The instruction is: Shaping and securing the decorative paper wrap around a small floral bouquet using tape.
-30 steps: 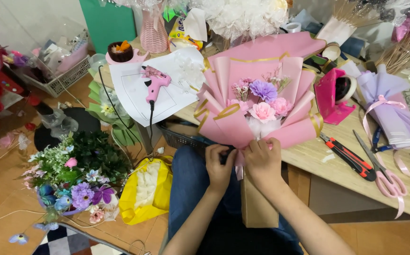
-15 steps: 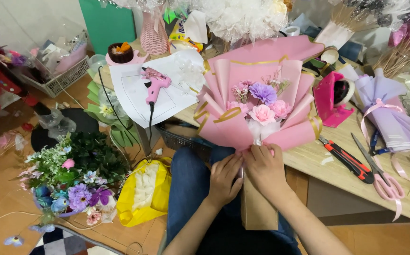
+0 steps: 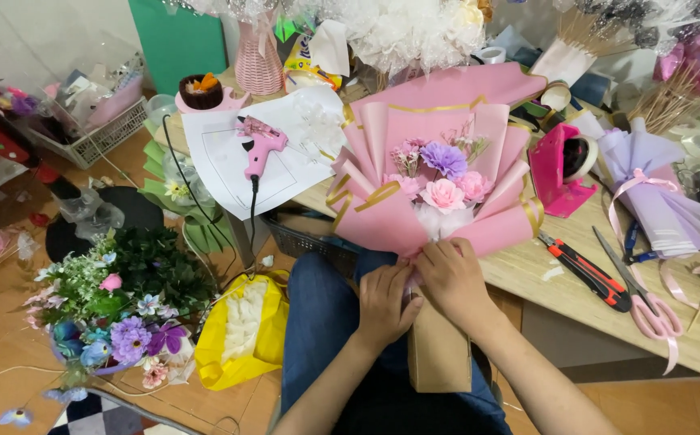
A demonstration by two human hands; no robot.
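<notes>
A pink paper-wrapped bouquet w/ gold-edged folds and pink and purple flowers is propped against the edge of the light wooden worktable, its neck just above the lap in blue jeans. The neck is pinched by both hands: left hand is curled w/ fingers closed at the wrap's base; right hand is clamped over the gathered paper, just beside and touching the left. A brown paper bag is seen below the hands.

On the table, R of the bouquet: a magenta tape dispenser, a red-handled cutter, pink-handled scissors, a lilac-wrapped bundle w/ pink ribbon. To the L, a pink glue gun is laid on white paper sheet. On the floor: a mixed flower bunch and a yellow bag.
</notes>
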